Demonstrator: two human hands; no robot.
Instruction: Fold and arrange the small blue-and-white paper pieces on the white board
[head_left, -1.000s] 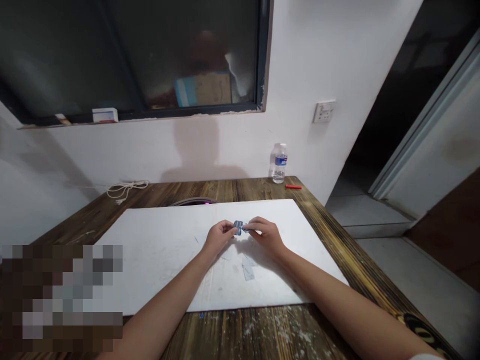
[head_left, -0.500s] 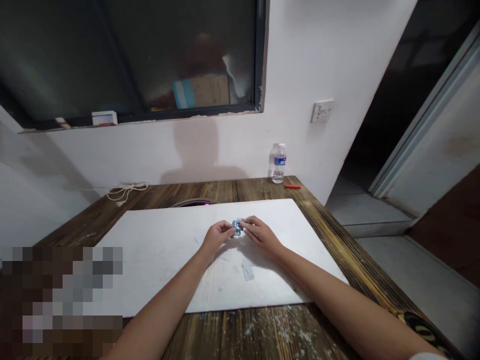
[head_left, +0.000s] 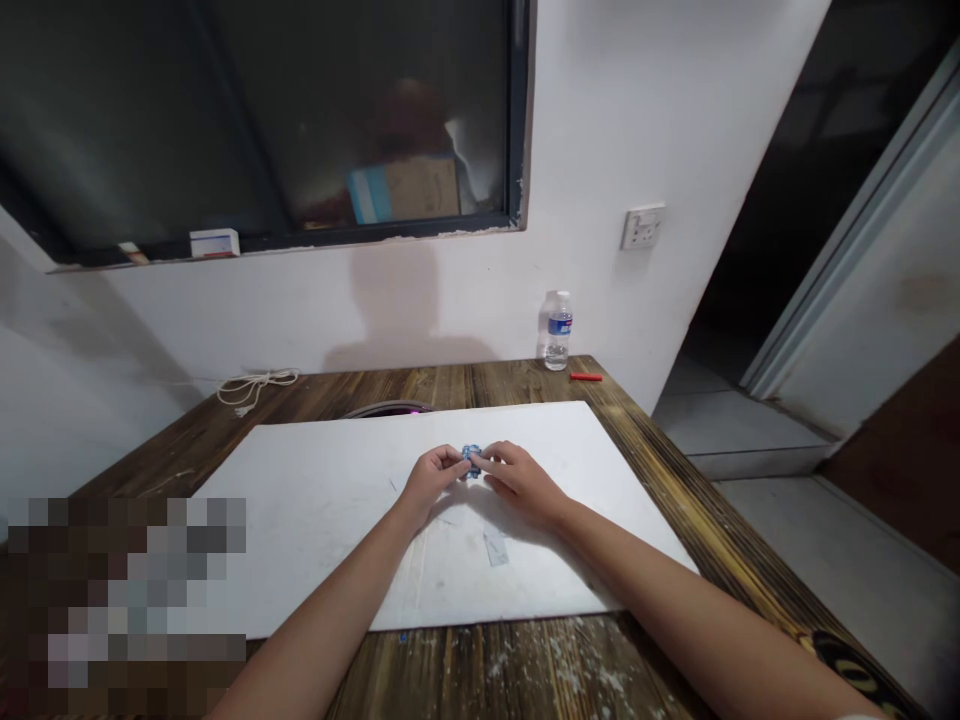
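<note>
Both hands meet over the middle of a white board point(head_left: 315, 500) lying on a wooden table point(head_left: 525, 660). My left hand point(head_left: 433, 478) and my right hand point(head_left: 520, 480) pinch a small blue patterned piece point(head_left: 471, 461) between their fingertips; the piece looks folded up small and is mostly hidden by the fingers. A small pale paper scrap point(head_left: 496, 547) lies flat on the board just below my right hand.
A water bottle point(head_left: 558, 330) and a red pen point(head_left: 586, 377) stand at the table's far right corner by the wall. A white cord point(head_left: 251, 385) lies at the far left. A wall socket point(head_left: 643, 226) is above the bottle; an open doorway is on the right.
The blue piece has been squeezed smaller between the fingertips, and the two hands have drawn closer together. The arms stay in the same place.
</note>
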